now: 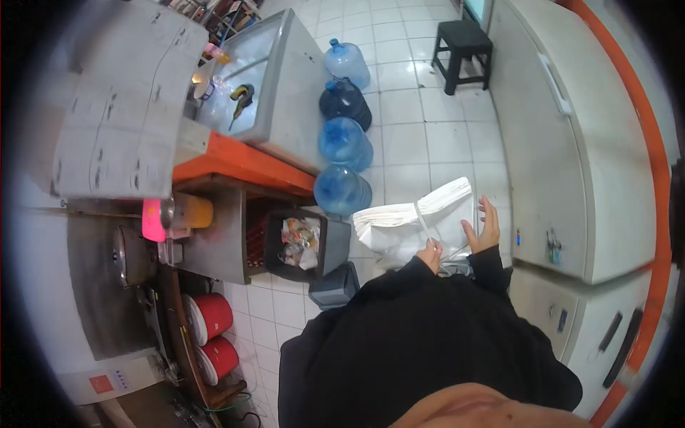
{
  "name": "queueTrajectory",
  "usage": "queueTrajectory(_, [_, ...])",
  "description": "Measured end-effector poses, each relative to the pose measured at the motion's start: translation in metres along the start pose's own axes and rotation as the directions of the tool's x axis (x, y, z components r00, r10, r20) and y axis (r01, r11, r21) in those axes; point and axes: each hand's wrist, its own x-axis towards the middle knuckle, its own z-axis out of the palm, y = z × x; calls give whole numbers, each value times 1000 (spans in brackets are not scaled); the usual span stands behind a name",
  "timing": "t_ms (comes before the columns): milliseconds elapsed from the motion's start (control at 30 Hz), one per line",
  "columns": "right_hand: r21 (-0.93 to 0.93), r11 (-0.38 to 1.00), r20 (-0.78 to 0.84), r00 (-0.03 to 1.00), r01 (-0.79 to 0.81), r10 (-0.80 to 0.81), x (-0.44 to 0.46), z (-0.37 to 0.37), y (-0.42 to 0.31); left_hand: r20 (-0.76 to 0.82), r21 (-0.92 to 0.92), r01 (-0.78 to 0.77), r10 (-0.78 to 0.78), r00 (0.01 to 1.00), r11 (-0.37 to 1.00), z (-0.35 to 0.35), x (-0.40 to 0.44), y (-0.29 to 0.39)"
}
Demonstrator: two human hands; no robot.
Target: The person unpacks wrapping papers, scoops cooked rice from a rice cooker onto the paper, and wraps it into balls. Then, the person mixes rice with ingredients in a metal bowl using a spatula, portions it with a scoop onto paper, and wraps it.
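Observation:
In front of my body is a bundle of folded white sheets or bags [399, 232], its layered edges fanned along the upper side. A thin pale strap [422, 217] crosses over it. My left hand [430, 255] is closed at the near side of the bundle, its fingers pinching the lower end of this strap. To the right of the bundle, my right hand [486, 227] is open with its fingers apart, close to the white material and holding nothing that I can see. Where the bundle rests is partly hidden by my black sleeves.
Several large water bottles [342, 190] stand in a row beside a chest freezer [296, 93]. A dark trash bin [332, 246] holds waste at the left. On the right is a tall white refrigerator [546, 143]. A black stool [464, 39] stands on the tiled floor farther off.

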Motion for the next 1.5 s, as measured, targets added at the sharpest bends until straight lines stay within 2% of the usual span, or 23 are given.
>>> queueTrajectory(67, [179,982,199,980,-57,20,83,35,10,-76,100,-95,103,992,990,-37,63,32])
queueTrajectory(167, [86,993,189,978,76,-91,192,82,2,-180,65,-201,210,961,977,-91,139,69])
queueTrajectory(267, [58,985,238,956,162,-171,263,130,1,-133,-200,52,-80,988,978,-127,206,92])
queueTrajectory(333, [-16,943,366,880,332,-303,314,170,19,-189,-193,73,-110,976,978,-148,256,105])
queueTrajectory(400, [39,951,417,860,308,-295,372,200,29,-246,-174,91,-133,960,980,-167,315,108])
queueTrajectory(433, [82,955,449,844,286,-291,390,221,43,-313,-36,-35,22,949,999,-176,344,105])
queueTrajectory(467, [118,958,487,826,261,-285,412,241,50,-258,-144,69,-105,960,987,-189,374,109])
queueTrajectory(500, [121,958,498,819,261,-286,436,261,60,-198,-241,179,-229,953,954,-204,402,117])
queueTrajectory(567, [91,993,494,862,80,-115,496,302,72,-220,-235,150,-203,954,960,-234,459,128])
queueTrajectory(667, [-183,919,363,893,349,-267,591,328,74,-238,-188,85,-129,963,978,-284,559,171])
queueTrajectory(733, [-209,907,362,890,366,-276,652,339,76,-206,-42,50,-58,977,998,-307,611,197])
queueTrajectory(867, [-152,981,390,919,117,-49,737,379,115,-29,-41,12,-13,999,999,-347,720,210])
queueTrajectory(1000, [45,999,348,937,16,-31,830,447,149,-86,220,-36,56,995,975,-388,834,224])
queueTrajectory(1067, [86,995,308,948,57,-81,899,482,146,-320,317,-62,168,933,947,-418,893,241])
queueTrajectory(1100, [106,968,403,900,-227,167,943,494,136,-162,103,85,-68,984,991,-444,923,256])
queueTrajectory(1133, [135,970,392,910,-204,137,995,509,133,-192,117,72,-49,980,991,-466,956,269])
queueTrajectory(1200, [-257,961,711,652,-105,261,1071,543,124,-186,61,144,-131,974,988,-501,995,284])
queueTrajectory(1233, [-306,952,711,666,3,226,1098,569,125,-223,50,155,-140,965,987,-524,1021,294])
queueTrajectory(1267, [-283,959,738,646,35,194,1120,584,120,-269,37,204,-186,945,978,-542,1039,301])
queueTrajectory(1333, [261,914,629,664,311,-405,1154,612,106,-347,-22,289,-278,896,957,-579,1062,313])
queueTrajectory(1367, [374,847,580,618,377,-531,1171,622,86,-383,-138,249,-283,879,959,-600,1071,319])
queueTrajectory(1467, [498,844,680,514,201,-523,1226,688,79,-424,-428,207,-398,814,880,-648,1128,305])
queueTrajectory(1500, [459,887,739,535,43,-409,1245,711,73,-636,-147,65,-145,758,987,-653,1159,283])
